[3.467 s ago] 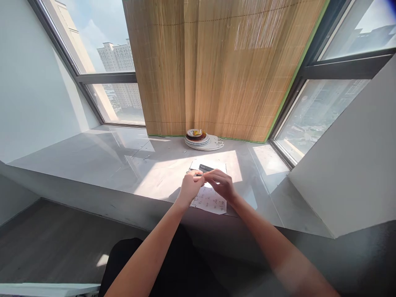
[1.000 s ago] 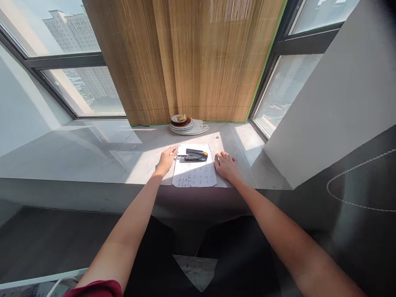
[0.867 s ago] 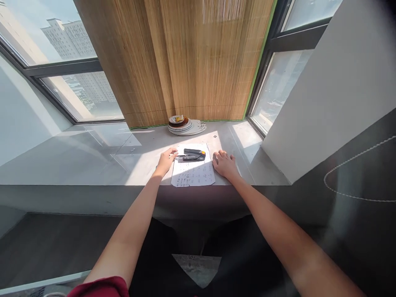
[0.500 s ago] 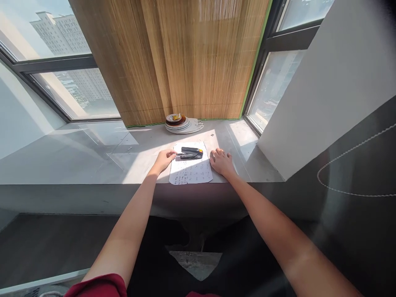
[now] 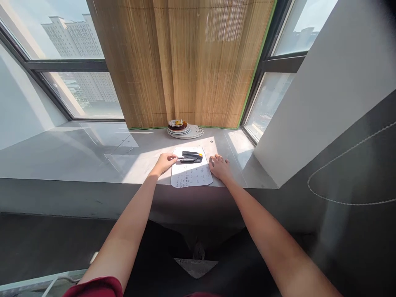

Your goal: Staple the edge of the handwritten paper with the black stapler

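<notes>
A white sheet of paper with small printed marks lies on the grey stone sill. On its far end rests a black stapler with an orange tip, its arm swung apart. My left hand lies at the paper's left edge, fingers curled, fingertips touching the stapler's thin metal end. My right hand rests flat on the sill at the paper's right edge, fingers spread, holding nothing.
A stack of plates stands at the back of the sill, below a bamboo blind. A white slanted wall closes the right side. Small staples lie behind the paper. Windows flank the blind.
Both hands left the stapler they worked together 3.5 s ago and moved apart to the paper's sides. Over the last second they have hardly moved; only the view shifted.
</notes>
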Demonstrator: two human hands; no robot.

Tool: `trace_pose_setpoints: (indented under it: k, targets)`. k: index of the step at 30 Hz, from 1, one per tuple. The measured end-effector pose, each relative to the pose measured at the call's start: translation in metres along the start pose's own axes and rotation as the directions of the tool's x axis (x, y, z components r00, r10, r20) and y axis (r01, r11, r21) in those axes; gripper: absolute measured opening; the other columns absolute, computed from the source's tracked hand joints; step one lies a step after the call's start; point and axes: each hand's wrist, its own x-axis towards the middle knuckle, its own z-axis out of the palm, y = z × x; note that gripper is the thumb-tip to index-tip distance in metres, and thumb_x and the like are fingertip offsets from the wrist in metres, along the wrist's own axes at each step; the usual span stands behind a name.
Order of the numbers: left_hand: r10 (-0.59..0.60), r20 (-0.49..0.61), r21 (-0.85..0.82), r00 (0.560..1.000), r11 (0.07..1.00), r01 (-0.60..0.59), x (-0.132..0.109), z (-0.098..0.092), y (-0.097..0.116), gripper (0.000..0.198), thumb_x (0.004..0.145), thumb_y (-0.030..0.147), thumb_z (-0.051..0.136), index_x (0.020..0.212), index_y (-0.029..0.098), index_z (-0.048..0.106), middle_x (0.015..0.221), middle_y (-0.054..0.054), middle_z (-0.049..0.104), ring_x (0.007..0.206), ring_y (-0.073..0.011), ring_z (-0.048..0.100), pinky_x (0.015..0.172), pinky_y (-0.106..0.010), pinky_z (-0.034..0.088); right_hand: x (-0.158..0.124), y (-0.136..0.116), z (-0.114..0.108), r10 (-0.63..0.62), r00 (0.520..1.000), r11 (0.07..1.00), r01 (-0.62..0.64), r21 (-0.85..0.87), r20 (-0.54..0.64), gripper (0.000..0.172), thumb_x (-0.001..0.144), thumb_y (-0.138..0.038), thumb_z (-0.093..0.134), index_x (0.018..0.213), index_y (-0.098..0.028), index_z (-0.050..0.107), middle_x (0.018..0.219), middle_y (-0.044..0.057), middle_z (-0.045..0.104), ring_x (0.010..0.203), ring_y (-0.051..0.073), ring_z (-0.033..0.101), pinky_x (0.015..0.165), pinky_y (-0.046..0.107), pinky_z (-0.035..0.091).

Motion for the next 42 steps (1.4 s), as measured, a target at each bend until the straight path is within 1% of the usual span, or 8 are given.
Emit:
trace_pose_setpoints:
  k: [10, 15, 21, 28, 30, 33, 36, 42]
  targets:
    - [0.033, -0.004, 0.041, 0.999, 0.999, -0.032, -0.003, -0.002, -0.005, 0.024, 0.097, 0.028, 0.073, 0.108, 0.013, 0.087, 0.119, -0.016, 0.085, 0.110, -0.0284, 0.076, 0.105, -0.040, 0.056, -0.001, -0.005, -0.001, 0.018, 1.000, 1.000, -0.018, -0.007, -0.003, 0.052, 0.113, -0.040, 0.043, 0.159, -0.024, 0.060, 0.174, 0.014, 0.050, 0.162, 0.031, 0.043, 0.133, 0.057, 0.029]
    - [0.053, -0.023, 0.053, 0.998, 0.997, -0.052, -0.008, -0.001, -0.003, 0.035, 0.101, 0.023, 0.067, 0.129, 0.011, 0.084, 0.137, -0.017, 0.080, 0.122, -0.0264, 0.074, 0.112, -0.039, 0.054, 0.001, -0.003, 0.000, 0.029, 0.999, 1.000, -0.029, 0.004, -0.016, 0.052, 0.112, -0.040, 0.044, 0.158, -0.025, 0.062, 0.175, 0.013, 0.050, 0.161, 0.030, 0.044, 0.133, 0.056, 0.028]
    - [0.011, -0.075, 0.086, 0.997, 0.996, -0.005, -0.020, -0.002, -0.005, 0.023, 0.094, 0.023, 0.077, 0.114, 0.019, 0.088, 0.133, -0.015, 0.082, 0.130, -0.0301, 0.073, 0.122, -0.042, 0.049, 0.004, 0.003, 0.009, 0.016, 1.000, 1.000, -0.016, 0.009, -0.023, 0.050, 0.112, -0.041, 0.045, 0.157, -0.026, 0.063, 0.174, 0.012, 0.051, 0.162, 0.030, 0.043, 0.132, 0.055, 0.030]
    - [-0.101, -0.101, -0.006, 0.990, 0.995, 0.101, -0.041, -0.004, 0.010, 0.067, 0.095, 0.021, 0.076, 0.161, 0.022, 0.063, 0.148, -0.014, 0.075, 0.144, -0.0294, 0.068, 0.121, -0.036, 0.050, 0.015, 0.005, 0.010, -0.035, 0.981, 0.987, 0.064, 0.148, -0.192, 0.049, 0.110, -0.034, 0.050, 0.155, -0.021, 0.064, 0.165, 0.016, 0.059, 0.156, 0.032, 0.053, 0.130, 0.054, 0.040]
    - [-0.125, -0.068, -0.003, 0.990, 0.992, 0.125, -0.045, -0.005, 0.015, 0.075, 0.095, 0.021, 0.074, 0.168, 0.021, 0.056, 0.148, -0.014, 0.075, 0.146, -0.0305, 0.066, 0.123, -0.037, 0.050, 0.026, -0.004, 0.007, -0.094, 0.959, 0.950, 0.167, 0.264, -0.267, 0.050, 0.108, -0.033, 0.053, 0.155, -0.021, 0.063, 0.162, 0.016, 0.062, 0.152, 0.031, 0.056, 0.126, 0.051, 0.046]
    - [-0.150, -0.009, 0.015, 0.989, 0.989, 0.150, -0.049, -0.005, 0.019, 0.079, 0.096, 0.022, 0.070, 0.173, 0.023, 0.050, 0.150, -0.012, 0.074, 0.148, -0.0302, 0.065, 0.123, -0.037, 0.049, 0.045, -0.032, 0.009, -0.156, 0.965, 0.903, 0.225, 0.366, -0.210, 0.052, 0.105, -0.033, 0.059, 0.156, -0.021, 0.062, 0.157, 0.017, 0.066, 0.140, 0.031, 0.067, 0.113, 0.046, 0.057]
    - [-0.120, 0.050, 0.019, 0.992, 0.993, 0.119, -0.049, -0.002, 0.020, 0.082, 0.097, 0.022, 0.064, 0.176, 0.023, 0.042, 0.155, -0.011, 0.071, 0.156, -0.0268, 0.057, 0.127, -0.035, 0.045, 0.058, -0.067, 0.019, -0.220, 0.965, 0.893, 0.259, 0.368, -0.144, 0.044, 0.102, -0.022, 0.062, 0.145, -0.025, 0.071, 0.144, 0.011, 0.075, 0.130, 0.029, 0.072, 0.105, 0.040, 0.060]
    - [-0.061, 0.223, 0.036, 0.973, 0.998, 0.055, -0.046, 0.001, 0.012, 0.096, 0.093, 0.023, 0.062, 0.182, 0.021, 0.025, 0.166, -0.014, 0.060, 0.160, -0.0296, 0.052, 0.131, -0.044, 0.040, 0.057, -0.105, 0.043, -0.233, 0.949, 0.901, 0.293, 0.321, -0.212, 0.041, 0.102, -0.015, 0.060, 0.138, -0.023, 0.076, 0.133, 0.013, 0.077, 0.120, 0.031, 0.072, 0.107, 0.047, 0.058]
